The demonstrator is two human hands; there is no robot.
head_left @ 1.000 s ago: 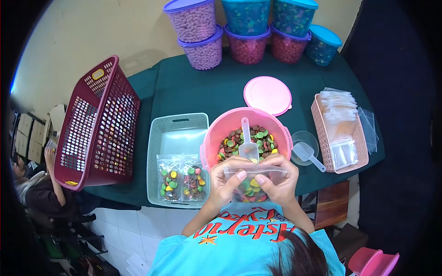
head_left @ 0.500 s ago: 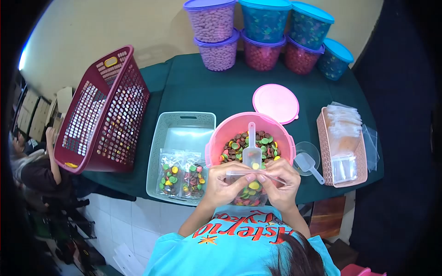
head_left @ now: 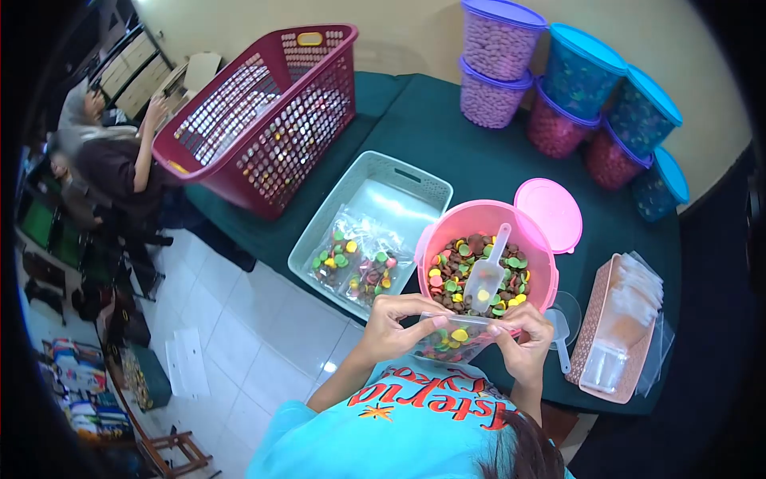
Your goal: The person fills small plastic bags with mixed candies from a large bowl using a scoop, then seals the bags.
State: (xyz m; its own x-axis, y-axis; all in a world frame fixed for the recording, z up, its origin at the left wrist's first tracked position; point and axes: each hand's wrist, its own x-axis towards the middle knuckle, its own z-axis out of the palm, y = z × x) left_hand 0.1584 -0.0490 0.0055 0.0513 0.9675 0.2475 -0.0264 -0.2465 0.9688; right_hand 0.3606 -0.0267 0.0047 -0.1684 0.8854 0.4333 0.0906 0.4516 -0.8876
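Observation:
A clear plastic bag (head_left: 455, 339) with colourful chips in its lower part hangs between my hands, in front of the pink tub (head_left: 546, 263). My left hand (head_left: 396, 326) pinches the bag's top edge at its left end. At the right end of that edge, my right hand (head_left: 524, 339) grips it between thumb and fingers. A clear scoop (head_left: 487, 279) lies on the brown and coloured chips in the tub. Two filled bags (head_left: 351, 259) rest in the pale green tray (head_left: 307, 239).
A maroon basket (head_left: 263, 168) stands at the left. A pink lid (head_left: 549, 214) lies behind the tub. Right of it are another scoop (head_left: 561, 335) and a pink basket of empty bags (head_left: 586, 343). Lidded tubs (head_left: 586, 68) stand at the back; people (head_left: 120, 168) are at far left.
The camera view has turned and shifted left, showing more floor. My hands have moved apart along the bag's top edge, which now shows between them.

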